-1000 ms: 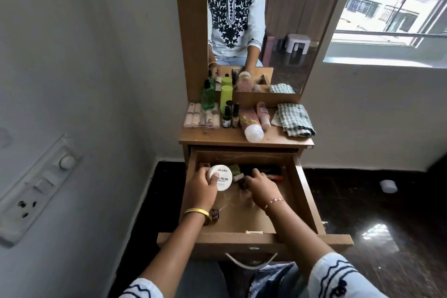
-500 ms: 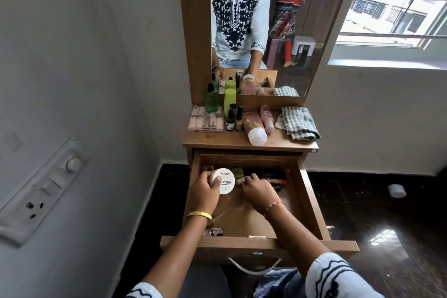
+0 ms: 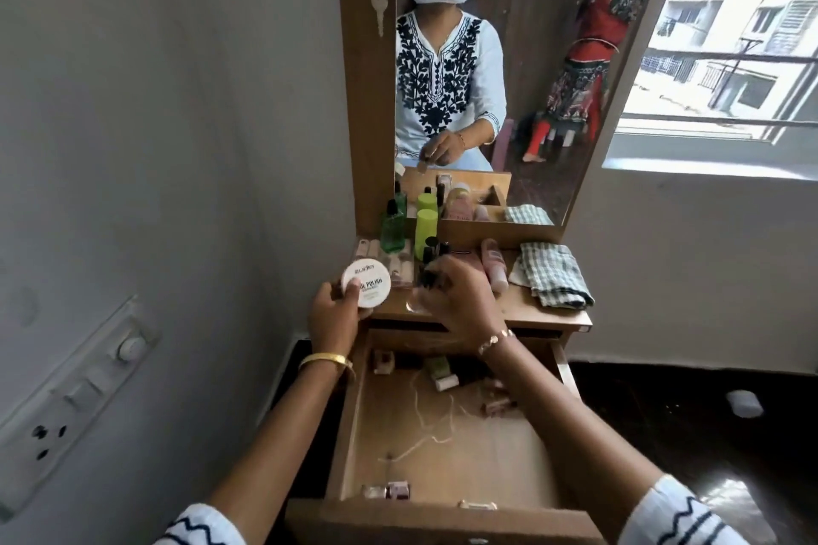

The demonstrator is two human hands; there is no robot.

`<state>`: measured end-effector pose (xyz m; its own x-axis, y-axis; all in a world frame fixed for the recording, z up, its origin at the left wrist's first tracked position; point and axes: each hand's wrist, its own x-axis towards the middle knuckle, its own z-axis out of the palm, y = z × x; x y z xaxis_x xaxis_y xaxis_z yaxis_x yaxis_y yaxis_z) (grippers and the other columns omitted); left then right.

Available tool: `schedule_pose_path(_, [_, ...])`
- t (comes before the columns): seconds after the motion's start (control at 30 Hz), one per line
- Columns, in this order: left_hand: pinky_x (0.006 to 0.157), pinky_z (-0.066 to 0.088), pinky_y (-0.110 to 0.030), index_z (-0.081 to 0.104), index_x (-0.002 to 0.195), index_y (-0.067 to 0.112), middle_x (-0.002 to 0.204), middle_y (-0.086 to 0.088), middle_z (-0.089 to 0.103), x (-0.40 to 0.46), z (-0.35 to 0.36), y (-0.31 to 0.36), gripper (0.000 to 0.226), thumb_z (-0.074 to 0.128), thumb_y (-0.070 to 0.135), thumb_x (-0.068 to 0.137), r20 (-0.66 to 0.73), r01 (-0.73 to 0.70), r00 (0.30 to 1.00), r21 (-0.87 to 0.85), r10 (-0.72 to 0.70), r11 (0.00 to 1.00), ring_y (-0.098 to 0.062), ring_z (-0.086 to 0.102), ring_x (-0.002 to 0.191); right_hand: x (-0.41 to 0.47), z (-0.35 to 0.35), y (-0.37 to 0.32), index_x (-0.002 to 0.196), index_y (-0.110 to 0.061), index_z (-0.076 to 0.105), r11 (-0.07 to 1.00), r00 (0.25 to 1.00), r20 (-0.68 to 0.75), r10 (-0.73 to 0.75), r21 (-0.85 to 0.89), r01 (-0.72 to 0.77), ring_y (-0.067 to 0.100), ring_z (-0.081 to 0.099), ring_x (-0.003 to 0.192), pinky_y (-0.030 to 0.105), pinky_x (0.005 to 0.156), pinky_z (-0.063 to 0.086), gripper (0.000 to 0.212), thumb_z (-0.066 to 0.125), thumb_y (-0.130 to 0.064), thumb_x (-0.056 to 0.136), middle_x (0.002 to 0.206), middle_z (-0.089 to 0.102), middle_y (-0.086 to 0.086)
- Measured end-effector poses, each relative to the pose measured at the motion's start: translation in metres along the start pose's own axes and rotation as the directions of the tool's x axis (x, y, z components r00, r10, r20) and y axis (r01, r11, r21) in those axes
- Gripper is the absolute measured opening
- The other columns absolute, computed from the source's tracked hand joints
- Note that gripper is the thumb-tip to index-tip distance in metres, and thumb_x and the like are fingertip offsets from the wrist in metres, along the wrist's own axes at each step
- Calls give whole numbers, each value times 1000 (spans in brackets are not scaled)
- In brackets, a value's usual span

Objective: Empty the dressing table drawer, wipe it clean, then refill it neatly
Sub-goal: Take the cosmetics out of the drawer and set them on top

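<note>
The wooden drawer [image 3: 349, 434] stands pulled out below me, with several small bottles at its back and front edge and a thin string on its floor. My left hand [image 3: 333, 314] grips a round white jar [image 3: 367, 283] labelled nail polish, raised at the tabletop's left front corner. My right hand [image 3: 460, 296] hovers over the tabletop [image 3: 553, 316] and pinches a small dark-capped bottle [image 3: 428, 279], partly hidden by my fingers.
On the tabletop stand a green bottle [image 3: 393, 226], a lime tube [image 3: 426, 232], a pink bottle [image 3: 493, 268] and a folded checked cloth [image 3: 553, 274] at the right. A mirror [image 3: 531, 71] rises behind. Wall at the left, dark floor at the right.
Both hands rose out of the drawer to the tabletop, the left carrying the white jar, the right carrying a small bottle. The camera view tilted up.
</note>
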<state>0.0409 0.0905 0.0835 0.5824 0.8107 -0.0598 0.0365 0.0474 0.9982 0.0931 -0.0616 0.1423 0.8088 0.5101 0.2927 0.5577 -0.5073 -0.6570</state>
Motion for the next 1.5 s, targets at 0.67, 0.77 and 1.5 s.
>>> schedule_pose_path(0.67, [87,52,-43,64,104,-9,107,-27,66,88,37,18,41,67,17,72,118,-1,992,370,-46,929,-39,64,99,142,23,-7,115,-10,59,825,975,218,-33,-546,149,29,58,110,39,94,49,30,61,-19,86,113,65,12])
schedule_pose_path(0.77, [84,45,-34,65,105,-8,110,-26,65,83,35,25,30,61,12,83,119,-98,992,551,38,829,-37,60,105,146,21,-5,110,-9,62,814,979,202,-9,-568,125,29,60,107,39,92,50,27,62,-20,85,110,67,12])
schedule_pose_path(1.5, [93,49,-36,69,100,5,108,-19,68,27,13,24,21,55,9,85,101,-184,982,366,157,912,-32,63,103,76,-1,-17,113,-11,64,947,984,118,-133,-279,161,29,61,102,35,91,47,27,58,-17,88,106,68,12])
